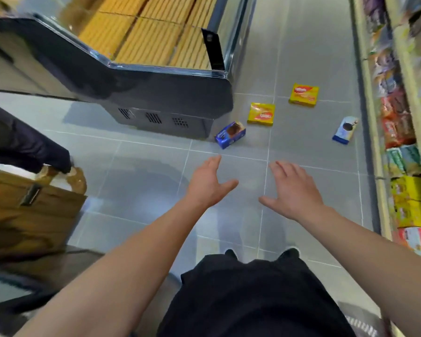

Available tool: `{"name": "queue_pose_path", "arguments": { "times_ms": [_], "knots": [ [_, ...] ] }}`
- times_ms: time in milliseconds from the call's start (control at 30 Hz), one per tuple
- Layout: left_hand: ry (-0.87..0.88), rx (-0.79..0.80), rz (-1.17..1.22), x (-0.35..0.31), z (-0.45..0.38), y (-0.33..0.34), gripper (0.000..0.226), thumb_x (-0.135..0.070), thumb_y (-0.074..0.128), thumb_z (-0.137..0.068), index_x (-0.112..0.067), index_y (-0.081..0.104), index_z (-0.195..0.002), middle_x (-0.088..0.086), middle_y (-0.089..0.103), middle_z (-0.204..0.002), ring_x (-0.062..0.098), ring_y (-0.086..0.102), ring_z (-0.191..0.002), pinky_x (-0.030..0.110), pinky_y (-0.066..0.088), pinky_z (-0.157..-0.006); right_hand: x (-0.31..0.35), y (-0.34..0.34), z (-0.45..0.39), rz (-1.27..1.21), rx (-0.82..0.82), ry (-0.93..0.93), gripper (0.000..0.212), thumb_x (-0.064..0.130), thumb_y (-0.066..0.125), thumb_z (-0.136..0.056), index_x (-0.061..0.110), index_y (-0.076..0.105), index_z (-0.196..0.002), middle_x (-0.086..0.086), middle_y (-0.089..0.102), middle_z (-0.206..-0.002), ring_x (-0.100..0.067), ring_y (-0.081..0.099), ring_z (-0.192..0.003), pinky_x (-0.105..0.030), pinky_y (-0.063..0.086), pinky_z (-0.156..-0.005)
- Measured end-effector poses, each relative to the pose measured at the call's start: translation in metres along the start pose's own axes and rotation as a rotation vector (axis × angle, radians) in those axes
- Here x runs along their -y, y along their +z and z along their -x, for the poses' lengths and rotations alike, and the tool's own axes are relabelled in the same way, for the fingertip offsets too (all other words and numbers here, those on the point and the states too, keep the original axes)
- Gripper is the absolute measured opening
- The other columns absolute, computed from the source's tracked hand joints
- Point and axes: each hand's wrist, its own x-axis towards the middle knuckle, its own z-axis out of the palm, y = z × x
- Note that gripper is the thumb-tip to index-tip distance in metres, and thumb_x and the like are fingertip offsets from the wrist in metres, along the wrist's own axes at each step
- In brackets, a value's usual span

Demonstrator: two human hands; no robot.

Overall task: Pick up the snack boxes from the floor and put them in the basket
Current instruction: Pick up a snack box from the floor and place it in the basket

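Note:
Several snack boxes lie on the grey tiled floor ahead of me. A dark blue box (pixel 230 135) leans by the corner of the freezer. Two yellow boxes lie flat: one (pixel 261 114) just beyond the blue one, the other (pixel 303 95) farther back. A white-and-blue box (pixel 345 129) lies to the right near the shelf. My left hand (pixel 208 182) and my right hand (pixel 292 190) are stretched out side by side above the floor, fingers spread, holding nothing, well short of the boxes. No basket is clearly visible.
A dark chest freezer (pixel 156 98) stands at the upper left. A stocked snack shelf (pixel 404 142) runs down the right side. At the left, another person's dark sleeve (pixel 22 147) is by a brown bag (pixel 29 210). My dark clothing fills the bottom.

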Motion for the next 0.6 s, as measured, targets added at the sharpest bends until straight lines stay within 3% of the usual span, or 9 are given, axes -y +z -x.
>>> {"name": "queue_pose_path", "arguments": {
  "times_ms": [233,600],
  "knots": [
    [-0.098,-0.009,0.016,-0.022,-0.06,0.01,0.085,-0.049,0.065,-0.084,-0.015,0.025,-0.151,0.005,0.027,-0.157,0.021,0.025,-0.144,0.033,0.021,-0.118,-0.038,-0.016,-0.079,-0.011,0.024,-0.075,0.092,0.064,0.06,-0.077,0.024,0.022,-0.15,0.0,0.026,-0.155,-0.024,0.021,-0.143,-0.039,0.023,-0.115],
    [-0.34,-0.036,0.145,-0.132,-0.183,0.061,0.081,-0.046,0.064,-0.086,-0.016,0.026,-0.151,0.004,0.028,-0.156,0.02,0.026,-0.143,0.03,0.021,-0.114,-0.214,-0.059,-0.217,0.007,0.147,-0.145,0.086,0.062,0.061,-0.076,0.017,0.033,-0.144,-0.005,0.038,-0.147,-0.029,0.037,-0.132,-0.039,0.031,-0.11]
  ]
}}
